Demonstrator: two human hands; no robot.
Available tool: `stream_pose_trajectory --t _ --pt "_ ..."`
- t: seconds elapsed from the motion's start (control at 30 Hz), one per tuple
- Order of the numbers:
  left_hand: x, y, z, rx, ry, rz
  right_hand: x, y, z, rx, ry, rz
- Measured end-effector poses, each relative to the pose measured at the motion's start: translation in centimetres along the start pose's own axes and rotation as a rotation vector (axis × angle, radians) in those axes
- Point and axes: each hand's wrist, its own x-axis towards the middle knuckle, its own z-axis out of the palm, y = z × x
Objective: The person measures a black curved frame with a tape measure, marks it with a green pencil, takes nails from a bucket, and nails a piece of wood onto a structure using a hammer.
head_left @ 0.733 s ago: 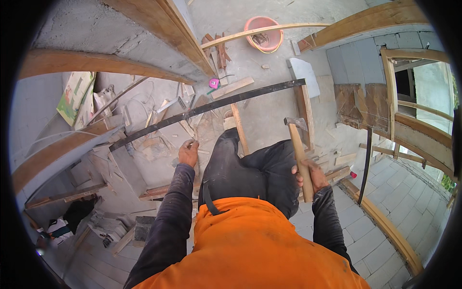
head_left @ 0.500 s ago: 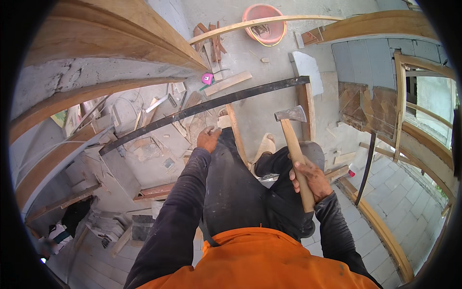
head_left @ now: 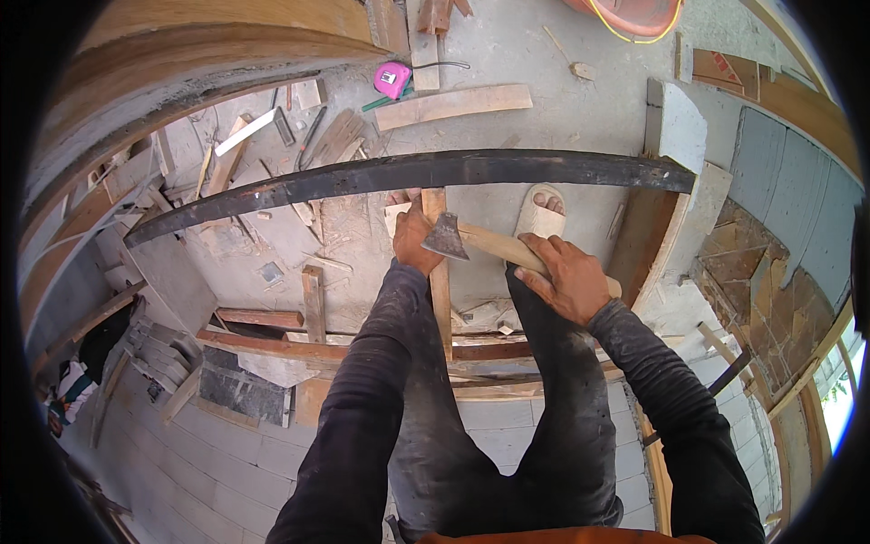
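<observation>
My right hand (head_left: 569,276) is wrapped around the pale wooden handle of a hatchet (head_left: 497,245). The hatchet lies almost level, its dark metal head (head_left: 445,238) pointing left beside my left hand (head_left: 414,238). My left hand is closed on a narrow wooden strip (head_left: 440,304), just below a long dark beam (head_left: 408,170). The beam runs across in front of me, and the strip meets its near side. The hatchet head overlaps the strip, and part of my left hand's grip is hidden.
Beyond the beam lie a pink tape measure (head_left: 392,80) and a loose board (head_left: 455,106). An orange bucket (head_left: 632,16) stands at the far right. Wood scraps and tools litter the left. A brown board (head_left: 650,231) supports the beam's right end. My sandalled foot (head_left: 542,210) is near the beam.
The view has shifted forward and down. My left hand has moved from over my knee to the strip. My right hand has swung the hatchet from upright to nearly level, head leftward.
</observation>
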Motion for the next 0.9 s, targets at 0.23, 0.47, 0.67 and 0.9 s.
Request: stream_pose_trajectory --t 0.23,0.47,0.67,0.9 --pt "-0.5 -1.3 1.4 -0.013 0.156 0.08 5.6 2.8 3.1 -0.09 0.005 -0.144" --pt "0.1 -1.1 1.4 -0.037 0.099 0.052 6.3 3.1 1.8 -0.195 -0.046 -0.17" --pt "0.7 -0.6 -0.4 -0.033 -0.095 0.024 5.5 3.7 2.2 0.062 -0.036 -0.094" --pt "2.4 -1.8 -4.3 -0.862 -0.304 -0.347 -2.5 -3.3 4.8 1.34 -0.329 0.865"
